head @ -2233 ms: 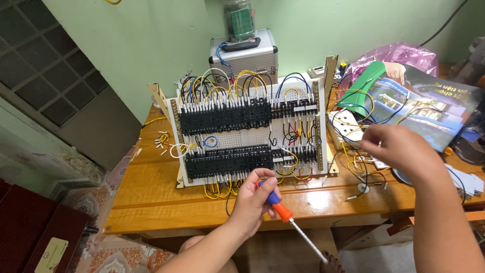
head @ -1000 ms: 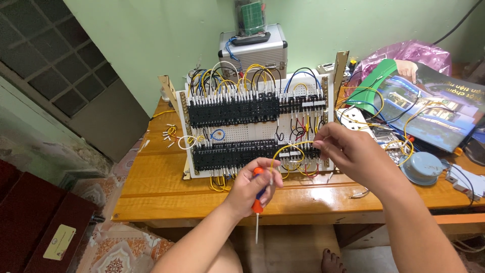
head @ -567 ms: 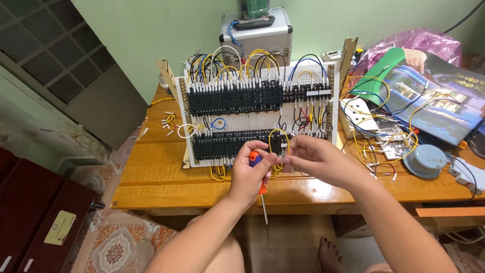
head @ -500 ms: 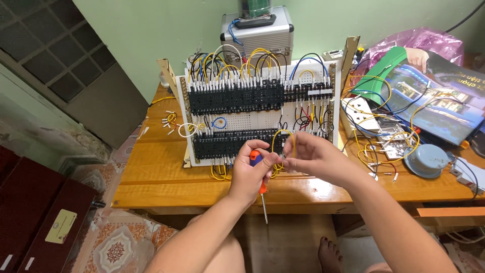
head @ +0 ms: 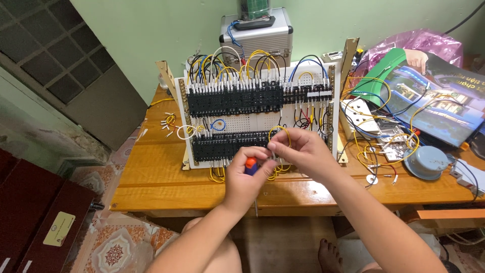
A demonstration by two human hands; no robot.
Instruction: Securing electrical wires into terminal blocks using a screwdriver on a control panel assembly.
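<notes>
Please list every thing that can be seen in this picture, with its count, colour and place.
wiring board: one, white with rows of black terminal blocks and many coloured wires, upright on the table
table: one, brown wood, under the board
metal case: one, silver, behind the board
yellow wire: one loop, at the right hand's fingertips
screwdriver: one, orange and blue handle, in the left hand
round grey device: one, right side of table
loose wires: many, yellow, red, black, right of board
pink plastic bag: one, far right
left hand: one, grips screwdriver
right hand: one, pinches wire
</notes>
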